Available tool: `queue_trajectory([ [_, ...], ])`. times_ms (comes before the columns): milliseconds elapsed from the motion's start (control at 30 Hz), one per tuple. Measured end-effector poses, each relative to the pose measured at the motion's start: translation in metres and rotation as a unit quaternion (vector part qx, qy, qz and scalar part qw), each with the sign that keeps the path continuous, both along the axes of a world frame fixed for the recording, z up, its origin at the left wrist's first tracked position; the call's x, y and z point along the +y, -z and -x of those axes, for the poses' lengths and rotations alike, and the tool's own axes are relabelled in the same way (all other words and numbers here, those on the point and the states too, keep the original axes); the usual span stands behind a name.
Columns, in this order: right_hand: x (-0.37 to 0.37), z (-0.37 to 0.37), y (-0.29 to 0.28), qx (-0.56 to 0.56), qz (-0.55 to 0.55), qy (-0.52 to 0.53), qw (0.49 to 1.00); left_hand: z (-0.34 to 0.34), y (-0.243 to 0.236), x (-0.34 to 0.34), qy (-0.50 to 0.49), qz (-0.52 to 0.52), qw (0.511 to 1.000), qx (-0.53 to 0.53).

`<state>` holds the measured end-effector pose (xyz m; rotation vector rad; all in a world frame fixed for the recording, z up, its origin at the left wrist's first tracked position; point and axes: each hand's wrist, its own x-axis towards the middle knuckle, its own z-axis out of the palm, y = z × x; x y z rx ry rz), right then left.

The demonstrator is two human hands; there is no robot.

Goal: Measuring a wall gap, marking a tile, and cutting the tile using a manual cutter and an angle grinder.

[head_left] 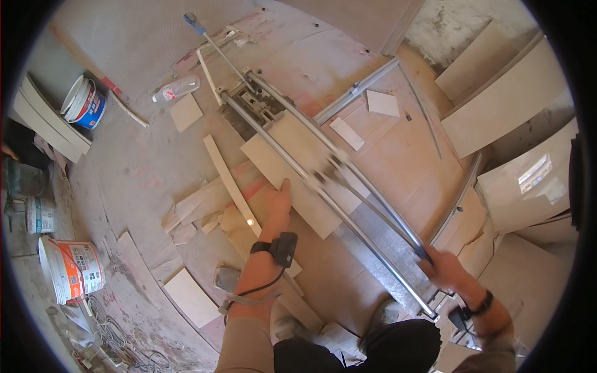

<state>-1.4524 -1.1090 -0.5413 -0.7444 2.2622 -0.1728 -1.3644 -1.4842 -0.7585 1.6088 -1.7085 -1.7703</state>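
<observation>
A manual tile cutter [373, 245] with two long metal rails runs slantwise across the floor before me. Under its rails lies a beige tile [311, 206], jutting out on the left side. My left hand [278, 204] is at that jutting edge, thumb on top; its other fingers are mostly hidden. Nearer to me on the right, my right hand [446, 271] is closed around the dark grip of the cutter's long lever [392, 214]. Motion blurs the cutting carriage [329, 171] midway along the rails.
Tile strips [227, 174] and offcuts lie left of the cutter. Large tiles [510, 99] lean at the right. Buckets [90, 273] and tangled cables [130, 336] are at the left. Beyond the cutter are a screwdriver [194, 23], a plastic bottle [177, 89] and a metal bar [357, 90].
</observation>
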Motion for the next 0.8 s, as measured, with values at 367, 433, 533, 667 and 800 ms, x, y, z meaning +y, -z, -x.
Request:
queue_trajectory([
  [367,0.145,-0.047,-0.030,0.057,-0.318,0.017,0.946,-0.037,-0.067,-0.091,0.127,-0.059,0.989,0.039],
  [433,0.086,-0.022,-0.024,0.068,-0.220,0.039,0.972,-0.049,-0.082,-0.111,0.108,-0.087,0.985,0.106],
  [533,0.000,0.021,0.000,0.077,0.072,0.022,0.994,-0.039,-0.112,-0.115,0.134,-0.088,0.985,0.069],
  [667,-0.158,0.084,0.038,0.054,0.226,-0.034,0.972,-0.035,-0.110,-0.116,0.108,-0.041,0.989,0.091],
  [800,-0.301,0.132,0.075,0.065,0.255,-0.054,0.963,-0.048,-0.098,-0.108,0.149,-0.130,0.977,0.083],
])
